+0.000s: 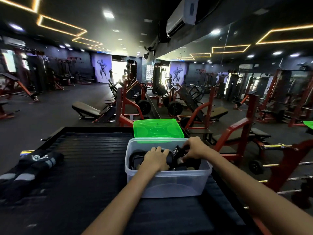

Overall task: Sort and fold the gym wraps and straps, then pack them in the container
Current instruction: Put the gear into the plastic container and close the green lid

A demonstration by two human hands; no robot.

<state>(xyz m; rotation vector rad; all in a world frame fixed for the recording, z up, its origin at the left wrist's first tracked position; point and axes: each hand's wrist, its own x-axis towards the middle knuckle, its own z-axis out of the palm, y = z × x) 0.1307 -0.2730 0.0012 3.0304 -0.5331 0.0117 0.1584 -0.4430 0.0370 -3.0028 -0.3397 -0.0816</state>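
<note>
A clear plastic container [169, 184] stands on the black ribbed platform [88, 150]. Inside lie dark straps [135, 156], partly hidden by my hands. My left hand [156, 158] lies palm down over the straps with its fingers fairly straight. My right hand [193, 149] reaches in from the right and pinches a black strap with white lettering [176, 152]. Black-and-grey folded wraps [32, 168] lie on the platform at the left, apart from the container.
The green lid [157, 130] leans behind the container at the platform's far edge. Red-framed benches and racks [237, 133] stand close on the right and beyond. Open dark floor lies to the far left.
</note>
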